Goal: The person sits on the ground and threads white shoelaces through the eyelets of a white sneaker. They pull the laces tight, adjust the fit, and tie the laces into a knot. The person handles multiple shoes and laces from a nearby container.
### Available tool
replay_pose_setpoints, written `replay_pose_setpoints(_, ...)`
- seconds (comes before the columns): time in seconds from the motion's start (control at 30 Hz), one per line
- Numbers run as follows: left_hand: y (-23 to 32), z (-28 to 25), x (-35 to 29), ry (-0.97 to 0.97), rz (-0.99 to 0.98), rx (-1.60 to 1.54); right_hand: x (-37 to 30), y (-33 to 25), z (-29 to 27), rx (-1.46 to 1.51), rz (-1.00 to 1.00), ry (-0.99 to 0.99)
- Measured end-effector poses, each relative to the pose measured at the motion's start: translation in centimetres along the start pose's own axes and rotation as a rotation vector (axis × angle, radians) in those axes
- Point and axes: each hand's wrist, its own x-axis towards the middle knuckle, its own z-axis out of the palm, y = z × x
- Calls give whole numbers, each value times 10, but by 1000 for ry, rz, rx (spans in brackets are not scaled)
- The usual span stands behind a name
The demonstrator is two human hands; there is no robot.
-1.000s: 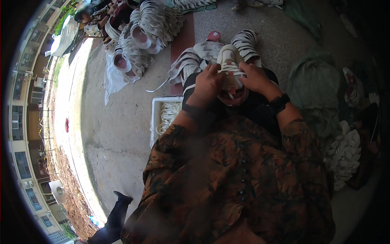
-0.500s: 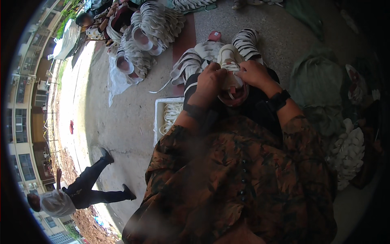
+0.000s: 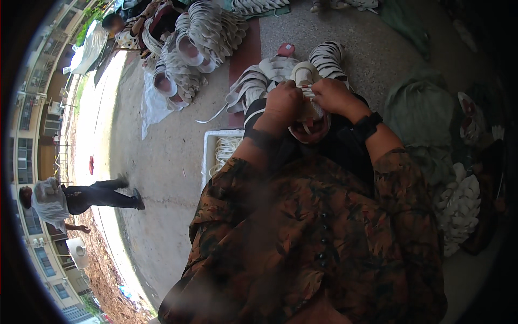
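Note:
A cream-white shoe upper [image 3: 308, 112] with reddish lining lies across my lap, its rounded toe pointing away from me and its opening toward me. White shoelace [image 3: 307, 93] crosses the shoe's middle. My left hand [image 3: 284, 101] is closed in a fist at the left side of the lacing. On the opposite side, my right hand [image 3: 335, 97] pinches at the lacing with thumb and bent fingers. The fingertips of both hands are partly hidden. Stacked white shoe pieces [image 3: 253, 81] lie just beyond my left knee, and another nested stack [image 3: 327, 56] beyond the right.
A white foam box [image 3: 206, 156] of white laces stands at my left. Large heaps of shoe uppers [image 3: 208, 32] lie farther off, near a seated person [image 3: 127, 35]. Green sacks [image 3: 421, 108] and more white pieces [image 3: 458, 208] are at my right. Someone walks [image 3: 81, 200] at far left.
Both hands have shifted slightly on the lacing, with the left more curled into a fist. The walking person has moved farther left and up in the picture.

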Motion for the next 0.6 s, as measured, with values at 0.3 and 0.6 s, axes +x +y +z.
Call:
replay_pose_setpoints(0.3,-1,5,-20,197,76,-201,-31,26,14,-348,-525,176)
replay_pose_setpoints(0.6,-8,-44,-37,90,50,-283,-33,34,16,-188,-557,219)
